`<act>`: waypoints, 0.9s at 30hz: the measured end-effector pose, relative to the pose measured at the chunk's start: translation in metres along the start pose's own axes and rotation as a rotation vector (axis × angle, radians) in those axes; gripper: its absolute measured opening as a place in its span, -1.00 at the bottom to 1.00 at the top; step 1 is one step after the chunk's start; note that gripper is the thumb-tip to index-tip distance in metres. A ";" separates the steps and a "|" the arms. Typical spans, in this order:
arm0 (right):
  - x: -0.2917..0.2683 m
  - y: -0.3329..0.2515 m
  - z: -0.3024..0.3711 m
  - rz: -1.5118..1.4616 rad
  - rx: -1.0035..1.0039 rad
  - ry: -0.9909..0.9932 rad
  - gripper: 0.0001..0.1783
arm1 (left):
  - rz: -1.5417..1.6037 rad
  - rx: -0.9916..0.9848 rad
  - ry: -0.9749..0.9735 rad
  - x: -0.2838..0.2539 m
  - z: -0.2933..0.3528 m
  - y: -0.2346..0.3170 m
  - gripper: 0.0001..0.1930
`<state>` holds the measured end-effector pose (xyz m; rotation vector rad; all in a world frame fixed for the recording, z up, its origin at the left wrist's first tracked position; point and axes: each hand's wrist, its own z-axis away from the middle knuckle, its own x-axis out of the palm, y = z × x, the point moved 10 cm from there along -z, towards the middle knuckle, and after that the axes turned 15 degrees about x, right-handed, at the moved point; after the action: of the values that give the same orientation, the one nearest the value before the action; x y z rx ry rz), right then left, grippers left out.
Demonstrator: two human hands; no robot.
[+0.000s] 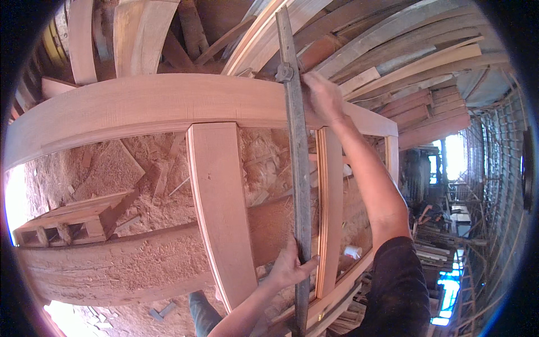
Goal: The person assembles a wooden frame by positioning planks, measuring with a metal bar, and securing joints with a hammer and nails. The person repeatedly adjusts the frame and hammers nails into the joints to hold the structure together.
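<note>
A long grey metal bar clamp (298, 168) lies across a pale wooden frame, running from the far rail toward me. My left hand (289, 267) is wrapped round the near part of the bar, its thumb on the right side. Close by the clamp's far jaw (284, 72), at the outer edge of the frame's far rail (168, 101), is my right hand (325, 100). Motion smears its fingers, and whether they hold anything is hidden. Between the rails run a wide crosspiece (220, 208) left of the clamp and a narrower crosspiece (330, 208) right of it.
Under the frame lies a thick timber beam (129, 264) covered in sawdust. A small wooden pallet-like piece (78, 219) sits at the left. Boards (404, 62) are stacked beyond the far rail. A white cup-like object (352, 252) lies below the frame, right of the narrower crosspiece.
</note>
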<state>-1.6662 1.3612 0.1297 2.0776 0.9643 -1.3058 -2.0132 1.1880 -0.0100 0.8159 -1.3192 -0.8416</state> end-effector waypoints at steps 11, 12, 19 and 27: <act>0.025 0.055 0.005 -0.496 0.346 -0.154 -0.85 | 0.072 0.070 0.035 -0.003 -0.002 0.017 -0.06; 0.029 0.061 0.005 -0.523 0.384 -0.169 -0.85 | 0.053 0.089 0.039 -0.003 -0.002 0.017 -0.06; 0.046 0.069 0.006 -0.756 0.507 -0.330 -0.81 | 0.021 0.051 -0.029 -0.001 -0.003 0.007 -0.05; 0.028 0.041 0.001 -0.503 0.371 -0.107 -0.75 | -0.044 0.128 0.001 -0.007 -0.003 0.019 -0.14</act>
<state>-1.6270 1.3432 0.1053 2.0684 1.3351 -1.9578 -2.0093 1.2031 0.0033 0.9488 -1.3693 -0.7971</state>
